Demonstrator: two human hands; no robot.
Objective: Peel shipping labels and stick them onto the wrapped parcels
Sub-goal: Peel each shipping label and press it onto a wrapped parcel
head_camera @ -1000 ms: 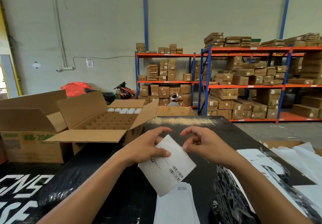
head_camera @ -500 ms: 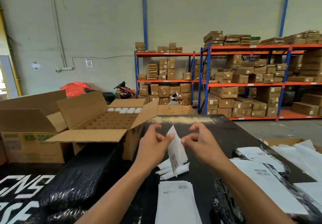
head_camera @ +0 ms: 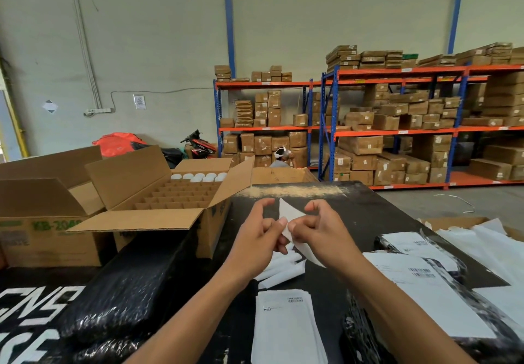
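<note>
Above the black table both my hands pinch one white shipping label (head_camera: pixel 288 211), held edge-on and curling. My left hand (head_camera: pixel 259 230) grips it from the left, my right hand (head_camera: pixel 319 229) from the right, fingertips meeting near its lower middle. A stack of unpeeled labels (head_camera: pixel 285 327) lies on the table below my hands. Black wrapped parcels bearing white labels lie at the right (head_camera: pixel 419 250) and front right (head_camera: pixel 431 301). Another black wrapped parcel (head_camera: pixel 127 293) without a label lies at the left.
Loose white backing strips (head_camera: pixel 279 271) lie under my hands. An open cardboard box with dividers (head_camera: pixel 175 196) stands at the left on the table, another box (head_camera: pixel 37 222) beside it. White sheets (head_camera: pixel 487 247) pile at the far right. Shelves of cartons (head_camera: pixel 397 125) line the back wall.
The label went from flat and facing me to edge-on between both hands. My hands moved closer together and now pinch it near its lower middle, with the sheet curling apart.
</note>
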